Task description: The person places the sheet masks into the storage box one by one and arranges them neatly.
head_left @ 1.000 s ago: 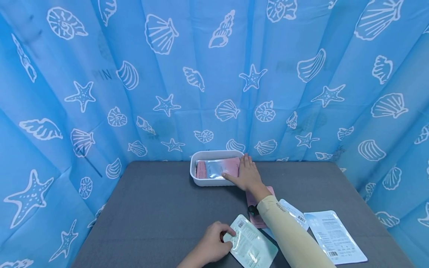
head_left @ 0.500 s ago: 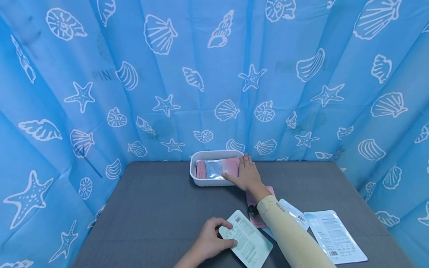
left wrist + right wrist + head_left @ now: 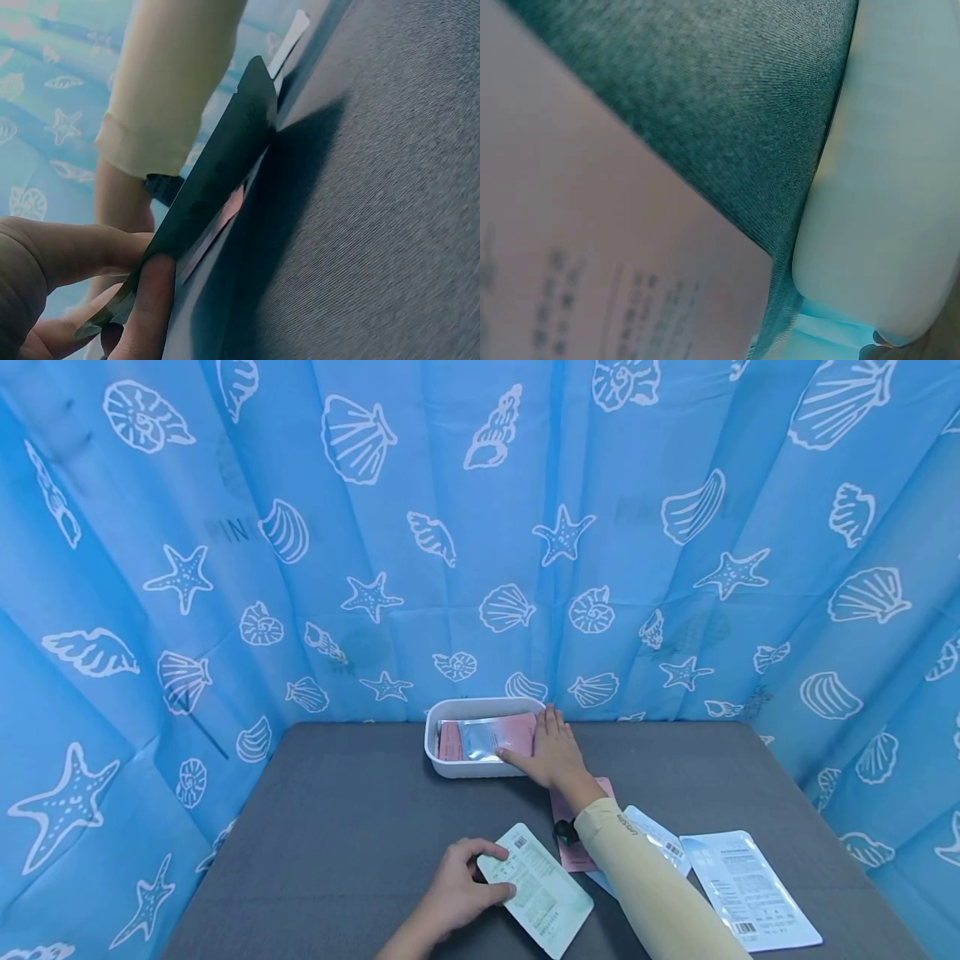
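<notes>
My left hand point(image 3: 459, 887) pinches a pale green face-mask packet point(image 3: 534, 891) by its left edge, thumb and fingers on opposite faces. In the left wrist view the packet point(image 3: 214, 169) is held tilted above the table, casting a shadow. Farther back, my right hand point(image 3: 557, 756) rests on the right end of a white plastic bin point(image 3: 480, 769), fingers straight along its side and thumb over the front rim. Inside the bin lie pink and silver packets point(image 3: 498, 735). The right wrist view shows the bin's wall point(image 3: 885, 172); little of that hand is visible there.
Under the right forearm lies a pink packet point(image 3: 576, 856), partly covered. Beside it are a white-blue packet point(image 3: 660, 839), also partly hidden, and a larger pale blue one point(image 3: 750, 889). A grey cloth point(image 3: 360, 827) covers the table; a blue shell-print curtain point(image 3: 420, 568) hangs behind.
My left hand has taken hold of the green packet, lifted it and moved it left and slightly farther back. The right hand and the bin stay put.
</notes>
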`<act>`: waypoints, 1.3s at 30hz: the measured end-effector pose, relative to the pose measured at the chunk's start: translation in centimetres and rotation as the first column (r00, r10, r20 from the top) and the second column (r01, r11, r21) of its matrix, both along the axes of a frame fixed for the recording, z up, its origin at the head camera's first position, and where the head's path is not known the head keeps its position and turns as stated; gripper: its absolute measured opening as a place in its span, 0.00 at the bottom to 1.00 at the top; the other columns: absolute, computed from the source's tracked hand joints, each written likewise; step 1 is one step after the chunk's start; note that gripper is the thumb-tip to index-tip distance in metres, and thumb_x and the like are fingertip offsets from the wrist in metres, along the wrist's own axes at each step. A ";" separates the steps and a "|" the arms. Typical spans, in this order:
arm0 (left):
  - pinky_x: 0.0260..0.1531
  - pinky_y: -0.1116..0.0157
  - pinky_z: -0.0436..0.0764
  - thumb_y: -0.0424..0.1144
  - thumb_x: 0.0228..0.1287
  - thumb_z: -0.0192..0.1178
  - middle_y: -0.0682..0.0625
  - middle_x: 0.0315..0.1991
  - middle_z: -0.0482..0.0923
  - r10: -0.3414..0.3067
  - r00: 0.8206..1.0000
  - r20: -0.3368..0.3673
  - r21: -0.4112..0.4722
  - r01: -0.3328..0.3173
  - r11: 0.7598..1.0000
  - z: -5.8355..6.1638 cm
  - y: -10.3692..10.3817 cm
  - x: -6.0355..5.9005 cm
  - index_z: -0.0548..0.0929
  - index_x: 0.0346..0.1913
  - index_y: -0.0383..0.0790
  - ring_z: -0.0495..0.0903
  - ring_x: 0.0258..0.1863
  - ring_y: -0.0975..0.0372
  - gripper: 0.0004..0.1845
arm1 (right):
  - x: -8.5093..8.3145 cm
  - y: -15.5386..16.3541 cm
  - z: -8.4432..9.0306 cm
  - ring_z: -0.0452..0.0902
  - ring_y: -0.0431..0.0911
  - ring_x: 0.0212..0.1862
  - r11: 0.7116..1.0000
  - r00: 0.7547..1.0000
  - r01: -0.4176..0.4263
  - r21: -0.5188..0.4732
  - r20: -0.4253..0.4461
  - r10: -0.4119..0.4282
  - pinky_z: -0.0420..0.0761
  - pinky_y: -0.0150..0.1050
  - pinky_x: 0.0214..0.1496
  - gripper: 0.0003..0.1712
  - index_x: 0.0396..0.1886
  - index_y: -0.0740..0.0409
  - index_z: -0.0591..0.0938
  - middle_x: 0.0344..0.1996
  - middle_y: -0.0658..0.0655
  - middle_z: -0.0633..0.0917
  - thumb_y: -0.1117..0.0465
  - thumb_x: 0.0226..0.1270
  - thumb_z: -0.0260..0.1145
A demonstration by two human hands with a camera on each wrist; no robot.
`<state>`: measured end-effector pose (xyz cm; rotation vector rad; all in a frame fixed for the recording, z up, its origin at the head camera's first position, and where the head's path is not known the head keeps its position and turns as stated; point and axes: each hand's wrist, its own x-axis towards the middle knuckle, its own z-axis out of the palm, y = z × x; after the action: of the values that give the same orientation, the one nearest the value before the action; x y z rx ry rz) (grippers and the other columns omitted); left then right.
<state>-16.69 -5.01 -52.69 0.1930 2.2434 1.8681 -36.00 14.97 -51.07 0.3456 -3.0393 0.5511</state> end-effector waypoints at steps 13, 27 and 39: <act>0.35 0.68 0.88 0.28 0.55 0.77 0.38 0.57 0.75 0.039 0.998 0.043 0.046 -0.041 0.998 2.0 -1.6 -0.8 0.87 0.53 0.35 0.87 0.42 0.59 0.21 | 0.0 0.0 -0.1 0.39 0.66 0.87 1.000 1.000 0.000 0.008 -0.003 0.000 0.46 0.60 0.88 0.75 0.85 0.71 0.49 0.86 0.70 0.43 0.14 0.64 0.52; 0.41 0.60 0.91 0.28 0.59 0.74 0.37 0.61 0.79 0.099 0.994 0.049 0.108 -0.104 0.989 4.7 -4.0 -1.8 0.85 0.60 0.35 0.87 0.44 0.57 0.25 | -0.2 0.0 -0.1 0.39 0.67 0.87 1.000 1.000 -0.004 0.017 -0.013 0.004 0.47 0.62 0.87 0.75 0.85 0.72 0.49 0.86 0.72 0.43 0.13 0.64 0.50; 0.40 0.60 0.91 0.26 0.62 0.72 0.37 0.53 0.81 0.213 0.977 -0.021 0.125 -0.209 0.970 6.7 -5.9 -3.1 0.85 0.60 0.38 0.88 0.44 0.58 0.22 | -0.1 0.1 -0.1 0.38 0.67 0.87 1.000 1.000 -0.010 -0.011 0.004 0.010 0.44 0.62 0.87 0.75 0.85 0.71 0.47 0.86 0.71 0.42 0.13 0.64 0.51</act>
<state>-19.81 -10.89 -46.02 0.0036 2.2504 2.1275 -36.06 15.07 -51.14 0.3603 -3.0387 0.5692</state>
